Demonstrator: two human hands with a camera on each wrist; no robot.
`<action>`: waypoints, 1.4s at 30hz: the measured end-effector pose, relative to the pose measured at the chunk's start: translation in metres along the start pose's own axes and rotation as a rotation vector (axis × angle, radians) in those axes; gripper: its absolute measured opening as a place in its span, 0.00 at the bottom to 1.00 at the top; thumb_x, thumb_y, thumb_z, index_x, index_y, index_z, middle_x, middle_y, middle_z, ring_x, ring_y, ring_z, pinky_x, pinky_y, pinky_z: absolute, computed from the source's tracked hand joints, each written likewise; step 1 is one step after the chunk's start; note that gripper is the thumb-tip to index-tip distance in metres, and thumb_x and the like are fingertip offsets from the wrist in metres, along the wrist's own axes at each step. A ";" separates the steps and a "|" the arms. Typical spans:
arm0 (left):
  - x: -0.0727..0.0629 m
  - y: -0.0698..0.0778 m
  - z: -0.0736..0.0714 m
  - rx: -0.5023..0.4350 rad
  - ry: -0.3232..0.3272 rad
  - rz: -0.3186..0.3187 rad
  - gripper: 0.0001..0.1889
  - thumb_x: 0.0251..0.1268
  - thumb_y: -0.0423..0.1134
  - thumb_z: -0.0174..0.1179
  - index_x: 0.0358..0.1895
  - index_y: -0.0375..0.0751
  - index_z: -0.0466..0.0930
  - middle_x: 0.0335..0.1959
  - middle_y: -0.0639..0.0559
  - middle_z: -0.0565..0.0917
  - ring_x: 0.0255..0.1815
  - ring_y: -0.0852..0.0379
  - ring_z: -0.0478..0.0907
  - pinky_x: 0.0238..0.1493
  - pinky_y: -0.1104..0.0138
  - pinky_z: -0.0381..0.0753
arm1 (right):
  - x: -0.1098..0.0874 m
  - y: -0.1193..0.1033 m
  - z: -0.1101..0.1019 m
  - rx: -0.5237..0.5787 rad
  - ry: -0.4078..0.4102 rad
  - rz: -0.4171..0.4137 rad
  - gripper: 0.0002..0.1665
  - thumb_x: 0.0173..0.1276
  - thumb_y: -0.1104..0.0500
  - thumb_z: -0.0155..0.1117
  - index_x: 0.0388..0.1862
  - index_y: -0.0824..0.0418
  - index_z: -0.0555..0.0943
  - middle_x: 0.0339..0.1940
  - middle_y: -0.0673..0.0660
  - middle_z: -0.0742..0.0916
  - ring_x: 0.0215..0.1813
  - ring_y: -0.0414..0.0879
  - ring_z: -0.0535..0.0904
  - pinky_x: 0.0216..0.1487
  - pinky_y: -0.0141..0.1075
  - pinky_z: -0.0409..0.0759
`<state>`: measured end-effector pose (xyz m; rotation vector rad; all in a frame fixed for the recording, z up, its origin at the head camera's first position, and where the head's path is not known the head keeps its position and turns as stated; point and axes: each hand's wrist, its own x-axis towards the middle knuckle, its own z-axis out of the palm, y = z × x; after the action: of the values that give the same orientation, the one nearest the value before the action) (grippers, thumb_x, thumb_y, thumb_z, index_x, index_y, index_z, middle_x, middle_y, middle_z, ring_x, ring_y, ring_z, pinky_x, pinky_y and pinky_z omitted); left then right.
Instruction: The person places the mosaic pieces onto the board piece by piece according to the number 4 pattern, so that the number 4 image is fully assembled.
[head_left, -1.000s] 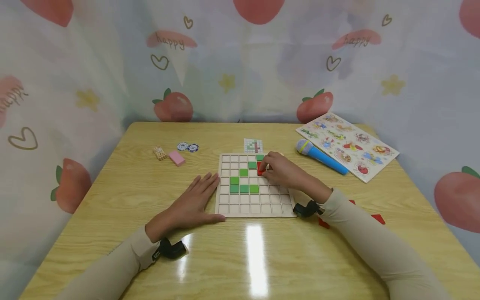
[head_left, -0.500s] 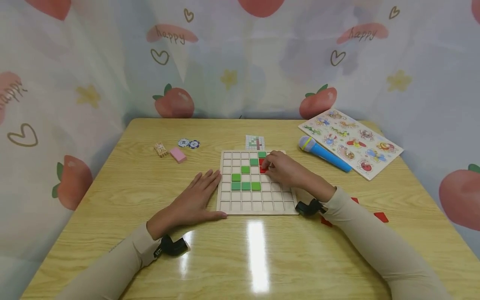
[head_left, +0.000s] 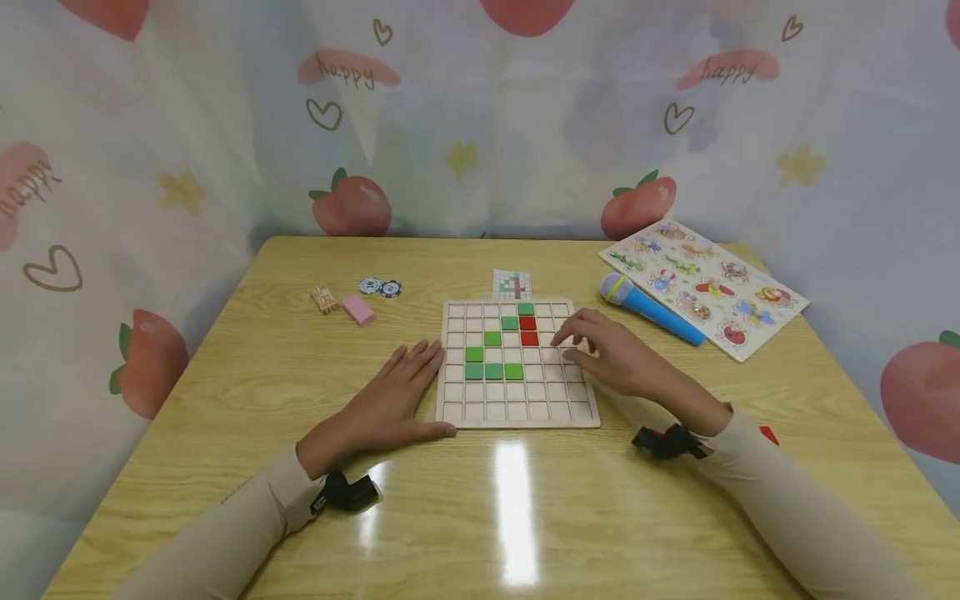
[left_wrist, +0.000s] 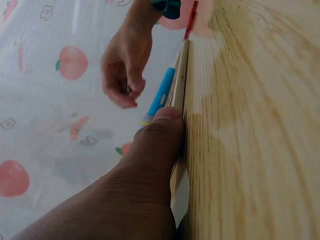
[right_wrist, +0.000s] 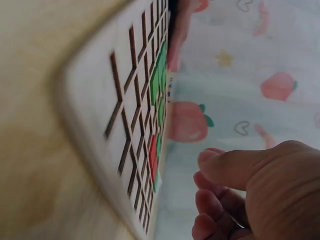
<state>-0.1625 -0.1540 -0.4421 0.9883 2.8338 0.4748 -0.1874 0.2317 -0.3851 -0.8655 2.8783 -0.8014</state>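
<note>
A wooden grid board (head_left: 517,419) lies in the middle of the table. Several green tiles (head_left: 492,338) sit in its cells, running diagonally and along one row. Two red tiles, a far one (head_left: 527,322) and a near one (head_left: 529,338), fill cells below the topmost green tile. My left hand (head_left: 382,408) rests flat on the table with its fingertips and thumb at the board's left edge; the left wrist view shows the thumb (left_wrist: 157,145) against that edge. Above the board's right side hovers my right hand (head_left: 622,358), fingers loosely bent and holding nothing; the right wrist view shows its thumb (right_wrist: 235,167) apart from the board.
Behind the board lies a small pattern card (head_left: 512,284). To the right are a blue toy microphone (head_left: 660,317) and an insect picture board (head_left: 705,287). A red piece (head_left: 768,434) shows beside the right sleeve. Poker chips (head_left: 380,287), a pink block (head_left: 358,309) and a small beige bundle (head_left: 325,299) lie left.
My right hand has let go of the near red tile and moved right, leaving both red tiles uncovered in their cells. The left hand has stayed at the board's edge.
</note>
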 end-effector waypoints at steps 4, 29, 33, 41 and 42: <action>-0.001 0.000 -0.002 0.010 0.016 -0.004 0.65 0.62 0.80 0.59 0.88 0.38 0.46 0.91 0.45 0.49 0.92 0.44 0.43 0.92 0.46 0.40 | -0.055 0.007 -0.013 -0.007 0.099 0.025 0.13 0.77 0.62 0.68 0.58 0.54 0.85 0.51 0.52 0.88 0.44 0.36 0.78 0.41 0.33 0.82; -0.001 0.002 -0.001 0.001 -0.002 -0.008 0.66 0.61 0.81 0.59 0.88 0.39 0.45 0.91 0.47 0.48 0.93 0.45 0.42 0.93 0.47 0.39 | -0.150 0.009 0.002 -0.186 0.105 0.114 0.18 0.65 0.62 0.80 0.51 0.46 0.86 0.47 0.42 0.84 0.45 0.32 0.76 0.43 0.29 0.82; -0.001 0.003 -0.002 -0.005 0.007 -0.001 0.65 0.61 0.81 0.60 0.88 0.38 0.46 0.91 0.46 0.49 0.93 0.44 0.43 0.92 0.46 0.40 | -0.140 0.008 0.001 -0.229 0.151 0.007 0.21 0.63 0.65 0.80 0.51 0.48 0.86 0.47 0.43 0.83 0.45 0.34 0.78 0.43 0.28 0.83; -0.001 0.001 -0.001 -0.005 0.004 -0.016 0.65 0.61 0.81 0.60 0.88 0.39 0.45 0.91 0.47 0.48 0.93 0.46 0.41 0.93 0.48 0.39 | -0.081 -0.002 -0.011 -0.190 0.191 -0.124 0.20 0.64 0.70 0.78 0.54 0.61 0.85 0.48 0.53 0.84 0.38 0.38 0.79 0.34 0.32 0.85; -0.001 0.001 0.000 -0.005 0.004 -0.016 0.65 0.61 0.81 0.60 0.88 0.39 0.45 0.91 0.47 0.48 0.93 0.46 0.41 0.93 0.48 0.39 | -0.072 -0.004 -0.012 -0.191 0.186 -0.131 0.20 0.64 0.70 0.77 0.54 0.62 0.85 0.48 0.54 0.84 0.39 0.40 0.80 0.35 0.33 0.85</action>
<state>-0.1611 -0.1537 -0.4413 0.9644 2.8403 0.4822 -0.1267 0.2719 -0.3807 -1.0613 3.1300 -0.6571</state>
